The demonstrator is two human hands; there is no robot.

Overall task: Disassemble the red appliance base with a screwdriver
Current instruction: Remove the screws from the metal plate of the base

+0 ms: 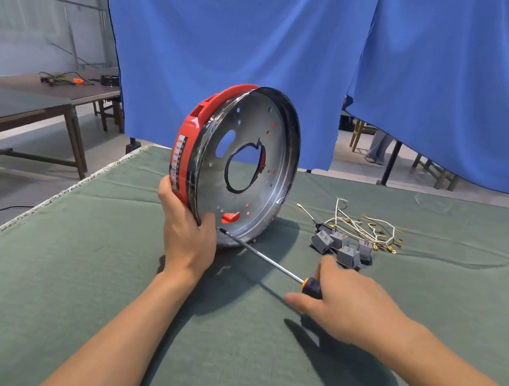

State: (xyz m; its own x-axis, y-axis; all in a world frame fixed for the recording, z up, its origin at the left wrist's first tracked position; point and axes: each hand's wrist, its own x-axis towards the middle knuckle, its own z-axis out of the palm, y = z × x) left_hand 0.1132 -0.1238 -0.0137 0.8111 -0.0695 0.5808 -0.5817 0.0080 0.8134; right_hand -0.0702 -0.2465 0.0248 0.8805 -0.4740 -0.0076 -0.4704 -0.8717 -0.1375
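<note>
screwdriver [271, 261] handle mostly hidden in right hand [352, 307], label [177, 162] print unreadable

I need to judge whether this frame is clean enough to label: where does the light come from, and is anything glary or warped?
Head view: light from upper left, shadows fall right of the arms; glare on the metal pan; wide-angle bend in the curtain; hands and screwdriver sharp.

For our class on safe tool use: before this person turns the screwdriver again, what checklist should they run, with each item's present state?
1. Red base stood on edge on the table: ok.
2. Left hand grips its lower rim: ok.
3. Right hand holds the screwdriver handle: ok.
4. Tip seated in a screw: cannot tell.
5. Loose grey switches and wires lie apart from the base: ok.
</note>
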